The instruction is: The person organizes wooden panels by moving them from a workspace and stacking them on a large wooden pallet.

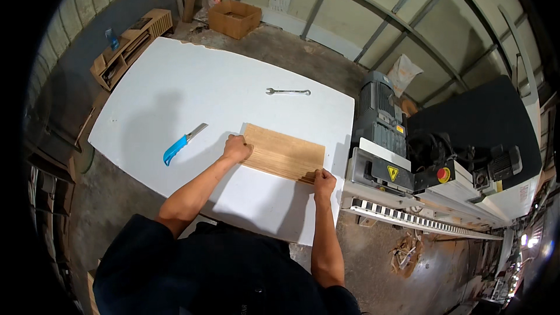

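Board: flat rectangular wooden board [284, 154], pale brown with fine straight grain along its length, lying flat on the white table [175, 87] near the front right corner
Left hand: left hand [237, 148] curled in a loose fist, knuckles pressed on the board's left short edge; nothing enclosed in it
Right hand: right hand [324, 184] at the board's near right corner, fingertips pinching the edge, thumb side hidden
Table: smooth matt white sheet, large, corners slightly rounded
Knife: knife [182, 145] with blue plastic handle and short grey blade, lying left of the board, well apart
Wrench: slim metal wrench [288, 91], shiny, lying beyond the board
Machine: grey and white machine [408, 163] just right of the table, ribbed motor housing, red round button
Box: open brown cardboard box [234, 17] on the concrete floor beyond the table
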